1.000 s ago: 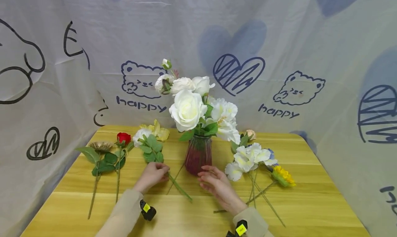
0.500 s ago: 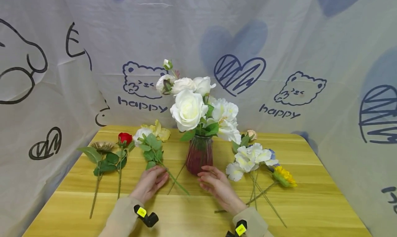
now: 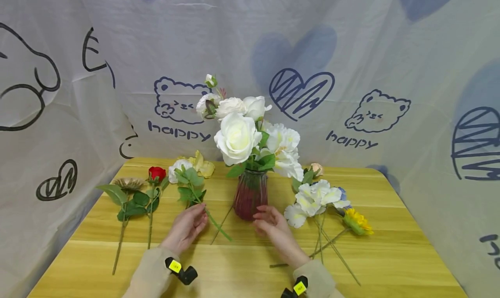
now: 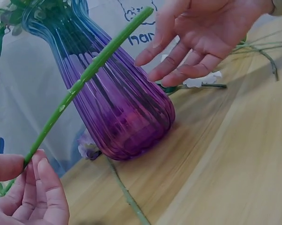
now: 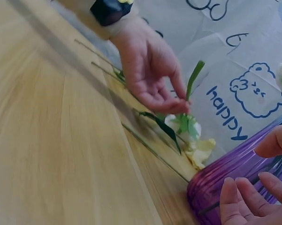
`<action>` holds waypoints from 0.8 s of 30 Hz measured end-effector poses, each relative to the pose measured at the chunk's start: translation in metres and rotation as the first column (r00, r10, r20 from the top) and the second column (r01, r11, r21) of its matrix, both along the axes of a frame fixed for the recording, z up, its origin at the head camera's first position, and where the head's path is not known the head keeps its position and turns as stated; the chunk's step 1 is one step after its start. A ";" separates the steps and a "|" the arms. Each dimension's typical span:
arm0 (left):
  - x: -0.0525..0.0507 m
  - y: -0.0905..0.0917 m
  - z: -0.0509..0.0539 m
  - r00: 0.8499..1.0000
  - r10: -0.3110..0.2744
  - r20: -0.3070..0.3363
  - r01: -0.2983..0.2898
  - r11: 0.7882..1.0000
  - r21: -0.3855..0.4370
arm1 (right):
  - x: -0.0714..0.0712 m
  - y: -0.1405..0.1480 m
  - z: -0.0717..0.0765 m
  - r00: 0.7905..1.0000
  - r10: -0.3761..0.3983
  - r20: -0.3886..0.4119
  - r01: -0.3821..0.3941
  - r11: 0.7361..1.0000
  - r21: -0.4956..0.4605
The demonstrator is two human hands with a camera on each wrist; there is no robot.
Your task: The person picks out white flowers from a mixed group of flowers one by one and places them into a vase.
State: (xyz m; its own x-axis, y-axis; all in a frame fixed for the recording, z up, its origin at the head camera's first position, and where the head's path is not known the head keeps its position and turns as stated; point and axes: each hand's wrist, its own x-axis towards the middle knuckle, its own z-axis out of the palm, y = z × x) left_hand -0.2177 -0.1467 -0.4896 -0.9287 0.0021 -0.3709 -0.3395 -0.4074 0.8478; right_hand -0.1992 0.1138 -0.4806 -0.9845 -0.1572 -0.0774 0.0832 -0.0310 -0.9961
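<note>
My left hand (image 3: 185, 229) pinches the green stem (image 4: 72, 93) of a white artificial flower (image 3: 179, 171) between thumb and fingers. Its leafy head points away from me, and the bare stem end slants toward the vase. In the middle stands a ribbed glass vase (image 3: 250, 198), purple below and bluish at the neck. It holds a large white rose (image 3: 237, 138) and several other white blooms. Beside the vase's base, my right hand (image 3: 278, 237) has loosely bent fingers with nothing in them. Whether its fingertips touch the glass, I cannot tell.
On the left lie a red rose (image 3: 157, 174), a brownish flower (image 3: 129, 184) and a yellow bloom (image 3: 202, 165). White irises (image 3: 312, 198), a sunflower (image 3: 357, 222) and a peach bud (image 3: 316, 168) lie on the right. A printed cloth (image 3: 234, 37) hangs behind the wooden table (image 3: 226, 272).
My left hand has shifted slightly left and turned, raising the white flower's stem and drawing its lower end back to the left. My right hand stays almost still by the vase.
</note>
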 end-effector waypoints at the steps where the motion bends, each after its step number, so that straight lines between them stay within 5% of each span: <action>1: 0.000 0.000 0.002 1.000 0.003 -0.004 -0.003 1.000 -0.009 | -0.001 -0.001 0.000 1.000 -0.012 -0.020 0.013 1.000 0.020; 8: 0.002 -0.001 0.011 0.998 0.048 -0.029 -0.050 0.996 -0.070 | -0.008 -0.005 0.001 0.970 -0.108 -0.218 0.133 0.986 0.103; 14: 0.004 0.002 0.027 0.985 0.082 -0.151 -0.102 0.987 -0.127 | -0.015 -0.004 0.004 0.925 -0.182 -0.333 0.248 0.954 0.169; 22: 0.002 0.003 0.061 0.935 0.125 -0.332 -0.214 0.945 -0.247 | -0.026 -0.006 0.005 0.867 -0.203 -0.454 0.321 0.926 0.198; 24: 0.001 0.005 0.069 0.911 0.137 -0.389 -0.257 0.927 -0.274 | -0.028 -0.007 0.006 0.855 -0.205 -0.477 0.330 0.923 0.195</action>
State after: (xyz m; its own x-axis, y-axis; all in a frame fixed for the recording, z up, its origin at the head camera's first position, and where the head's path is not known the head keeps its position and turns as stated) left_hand -0.2169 -0.1421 -0.4202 -0.9662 -0.2555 0.0342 0.0688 -0.1277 0.9894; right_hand -0.2276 0.1067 -0.4748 -0.9243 0.0816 0.3729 -0.3383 0.2775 -0.8992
